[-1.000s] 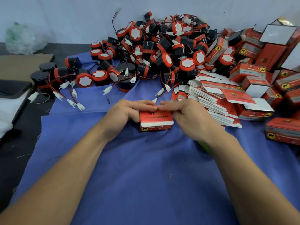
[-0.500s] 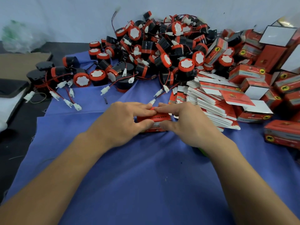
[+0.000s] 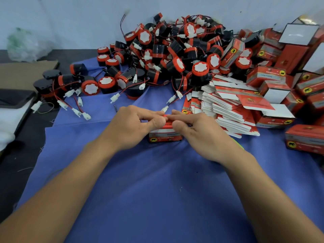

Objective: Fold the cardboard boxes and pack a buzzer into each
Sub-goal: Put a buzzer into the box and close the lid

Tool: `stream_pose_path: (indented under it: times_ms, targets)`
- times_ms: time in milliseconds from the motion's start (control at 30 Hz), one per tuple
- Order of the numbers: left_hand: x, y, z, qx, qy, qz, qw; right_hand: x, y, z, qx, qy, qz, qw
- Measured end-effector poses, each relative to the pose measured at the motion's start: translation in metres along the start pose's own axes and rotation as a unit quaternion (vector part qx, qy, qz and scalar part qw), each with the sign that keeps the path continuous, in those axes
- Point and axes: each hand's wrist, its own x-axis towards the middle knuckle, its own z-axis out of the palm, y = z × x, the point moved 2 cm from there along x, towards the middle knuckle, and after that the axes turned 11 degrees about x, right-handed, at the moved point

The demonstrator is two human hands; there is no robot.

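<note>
Snugly between left hand [image 3: 133, 127] and right hand [image 3: 203, 135], box [image 3: 165, 138] (cloth [image 3: 157, 190] beneath)

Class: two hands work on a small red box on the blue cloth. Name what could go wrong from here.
1. Both the left hand and right hand pinch the box at its top edge; pressing too hard may crease the flap.
2. A white plug lies just beyond the hands, so its wire could snag.
3. The splayed stack of flat boxes sits beside the right hand; a nudge might spill it.
</note>
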Motion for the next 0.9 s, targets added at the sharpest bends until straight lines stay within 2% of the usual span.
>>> stream_pose_path:
  times_ms: [267, 367, 500, 633, 733, 867, 900]
  targets:
    - [0.001, -0.005, 0.007, -0.089, -0.002, -0.052, 0.995, 0.006, 0.003, 0.001, 0.103, 0.047, 0.018, 0.993]
    - [0.001, -0.002, 0.013, -0.144, 0.006, -0.071, 0.987, 0.009, 0.004, 0.003, 0.096, 0.073, 0.034, 0.992]
    - [0.0, 0.0, 0.022, -0.137, -0.012, -0.087, 0.987, 0.005, 0.0, 0.009, 0.054, 0.111, 0.029, 0.992]
    - [0.0, -0.002, 0.024, -0.174, -0.021, -0.113, 0.978, -0.001, -0.006, 0.013, -0.056, 0.049, 0.019, 0.997]
    - [0.001, -0.005, 0.024, -0.213, -0.018, -0.119, 0.97, 0.003, -0.014, 0.019, -0.135, 0.045, 0.005, 0.99]
    - [0.009, -0.017, 0.02, -0.305, 0.057, -0.201, 0.929, 0.004, -0.021, 0.003, -0.126, -0.009, 0.032, 0.991]
    - [0.011, -0.02, 0.019, -0.31, 0.069, -0.207, 0.925, 0.003, -0.022, -0.008, -0.078, -0.016, 0.044, 0.996]
